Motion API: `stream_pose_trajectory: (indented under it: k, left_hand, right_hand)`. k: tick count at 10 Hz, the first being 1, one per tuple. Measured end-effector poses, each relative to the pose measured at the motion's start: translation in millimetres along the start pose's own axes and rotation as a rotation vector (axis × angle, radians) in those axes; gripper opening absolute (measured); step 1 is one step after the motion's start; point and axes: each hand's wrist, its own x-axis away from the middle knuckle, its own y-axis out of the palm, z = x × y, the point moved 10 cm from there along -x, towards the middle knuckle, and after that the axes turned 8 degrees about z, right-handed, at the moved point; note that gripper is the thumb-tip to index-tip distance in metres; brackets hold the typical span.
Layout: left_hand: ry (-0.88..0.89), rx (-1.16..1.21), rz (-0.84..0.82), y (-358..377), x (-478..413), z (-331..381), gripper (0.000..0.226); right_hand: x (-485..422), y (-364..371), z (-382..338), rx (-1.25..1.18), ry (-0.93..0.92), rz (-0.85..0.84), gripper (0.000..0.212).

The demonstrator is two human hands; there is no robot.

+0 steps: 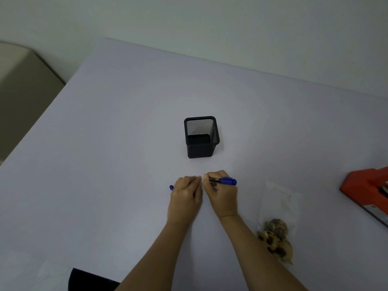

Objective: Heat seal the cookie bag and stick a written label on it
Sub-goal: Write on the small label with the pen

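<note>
My right hand (222, 194) grips a blue marker (225, 181) that lies across its fingers, its blue end pointing right. My left hand (185, 196) is curled, and a blue pen cap (171, 187) sticks out from its left side. The fingertips of both hands meet over a small pale label (202, 179), mostly hidden between them. The clear cookie bag (277, 206) lies flat on the table right of my right forearm, with brown cookies (275, 238) bunched at its near end. Neither hand touches the bag.
A black mesh pen holder (201, 136) stands upright just beyond my hands. A red heat sealer (367, 185) sits at the right edge of the lilac table (105, 164). A dark object (90, 280) shows at the table's near edge.
</note>
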Motion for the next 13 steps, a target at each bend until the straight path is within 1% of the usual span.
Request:
stream_pose_trajectory:
  k: [1,2,4,6,7,8,10,12,13]
  left_hand:
    - [-0.002,0.003,0.000,0.1,0.2,-1.1,0.029]
    - [0.001,-0.023,-0.001,1.5,0.8,-2.2,0.022]
    - [0.013,-0.017,0.015,-1.1,-0.5,0.5,0.032]
    - [0.008,-0.020,0.011,-0.8,-1.0,-0.1,0.033]
    - [0.001,-0.014,0.006,-0.2,-0.6,-1.1,0.032]
    - [0.003,-0.022,-0.001,0.1,-0.3,-1.3,0.025]
    - [0.017,-0.026,-0.004,-1.8,-1.9,2.1,0.035]
    - [0.018,-0.030,-0.006,-1.1,-1.6,1.4,0.034]
    - [0.017,-0.033,-0.005,-1.1,-1.8,1.1,0.034]
  right_hand:
    - [1.4,1.9,-2.0,0.003,-0.026,-0.021,0.035]
    - [-1.9,-4.8,1.3,0.013,0.021,0.042,0.029]
    - [-1.5,-3.5,-0.7,0.017,0.001,0.030,0.027]
    - [-2.4,-5.8,1.0,0.000,0.032,0.057,0.027]
    - [-2.1,-5.8,-1.1,0.002,0.017,0.052,0.027]
    - [-2.0,-6.0,-1.4,0.008,0.008,0.053,0.027]
    - [-3.4,-7.7,0.2,0.018,0.015,0.080,0.028]
    - [-3.5,-5.3,-2.2,0.012,-0.010,0.054,0.026]
    - [-4.2,-6.7,-0.2,0.004,0.010,0.069,0.027]
